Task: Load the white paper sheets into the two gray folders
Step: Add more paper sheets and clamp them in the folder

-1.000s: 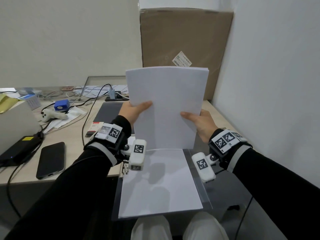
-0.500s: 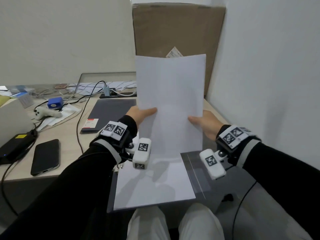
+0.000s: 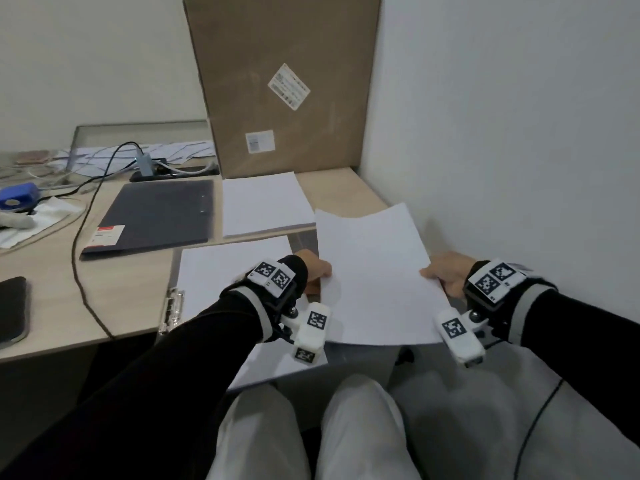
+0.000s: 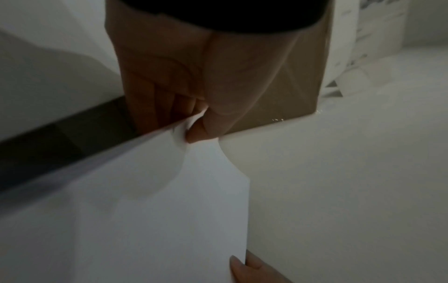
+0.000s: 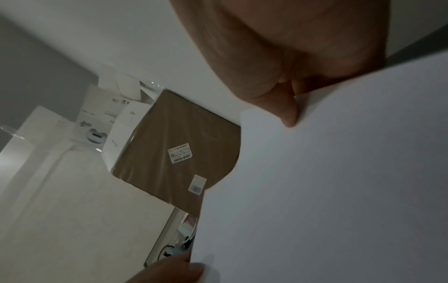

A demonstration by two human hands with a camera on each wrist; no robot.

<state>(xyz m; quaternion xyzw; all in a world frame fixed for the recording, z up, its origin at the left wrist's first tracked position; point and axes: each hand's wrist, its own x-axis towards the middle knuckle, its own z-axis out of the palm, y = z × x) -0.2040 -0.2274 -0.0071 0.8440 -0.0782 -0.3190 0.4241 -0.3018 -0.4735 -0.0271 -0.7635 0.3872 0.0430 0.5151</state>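
Note:
Both hands hold a stack of white sheets point(image 3: 374, 271) nearly flat over my lap, right of the open gray folder point(image 3: 172, 308). My left hand point(image 3: 313, 271) pinches the stack's left edge, and my right hand point(image 3: 446, 275) pinches its right edge. In the left wrist view the thumb and fingers point(image 4: 194, 124) clamp the sheets point(image 4: 145, 210). In the right wrist view the thumb point(image 5: 286, 111) lies on top of the sheets point(image 5: 327, 181). White paper point(image 3: 221, 271) lies in the open folder. A second gray folder point(image 3: 156, 216) lies closed on the desk beside another paper stack point(image 3: 263, 202).
A tall cardboard box point(image 3: 284, 81) leans against the wall behind the paper stack. A black cable point(image 3: 79, 258) crosses the desk, and a phone point(image 3: 10, 306) lies at the left edge. The white wall point(image 3: 502, 133) is close on the right. My knees are below the sheets.
The held sheets stood upright over the open folder. They are now lowered, tipped almost flat and shifted right of it. Both hands keep their grip.

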